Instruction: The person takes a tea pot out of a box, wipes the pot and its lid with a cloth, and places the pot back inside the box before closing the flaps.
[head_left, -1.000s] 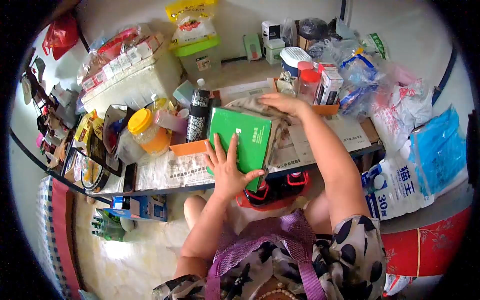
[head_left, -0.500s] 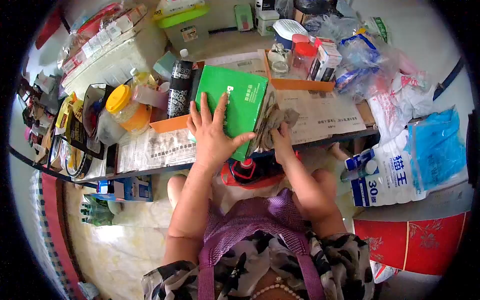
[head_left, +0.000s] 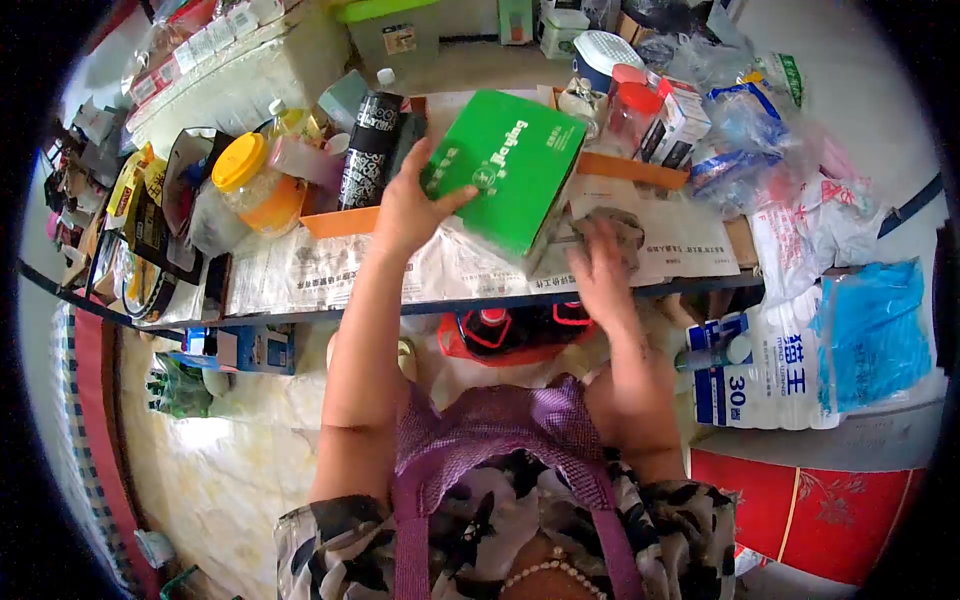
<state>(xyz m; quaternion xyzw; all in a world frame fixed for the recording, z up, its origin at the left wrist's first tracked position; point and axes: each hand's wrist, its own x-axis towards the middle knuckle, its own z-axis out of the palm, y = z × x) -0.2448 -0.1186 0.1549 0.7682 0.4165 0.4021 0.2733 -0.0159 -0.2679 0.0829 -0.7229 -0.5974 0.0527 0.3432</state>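
Note:
A green cardboard box (head_left: pixel 515 170) with white lettering sits tilted at the middle of the newspaper-covered shelf. My left hand (head_left: pixel 412 205) grips its left edge, thumb on the top face and fingers along the side. To the right of the box, my right hand (head_left: pixel 602 272) presses a crumpled grey-brown cloth (head_left: pixel 618 232) against the newspaper (head_left: pixel 690 230); its fingers are slightly blurred. A black patterned bottle (head_left: pixel 370 150) stands just left of my left hand.
At left are a yellow-lidded jar (head_left: pixel 262 185) and an orange cardboard tray edge (head_left: pixel 340 222). Red-lidded jars (head_left: pixel 635 112) and plastic bags (head_left: pixel 745 150) crowd the right. Below the shelf edge (head_left: pixel 400 308) sit dark red-capped bottles (head_left: pixel 492 328).
The green box has shifted right and turned. My left hand has moved from its top to its left edge. My right hand and the cloth have come off the box's side onto the newspaper.

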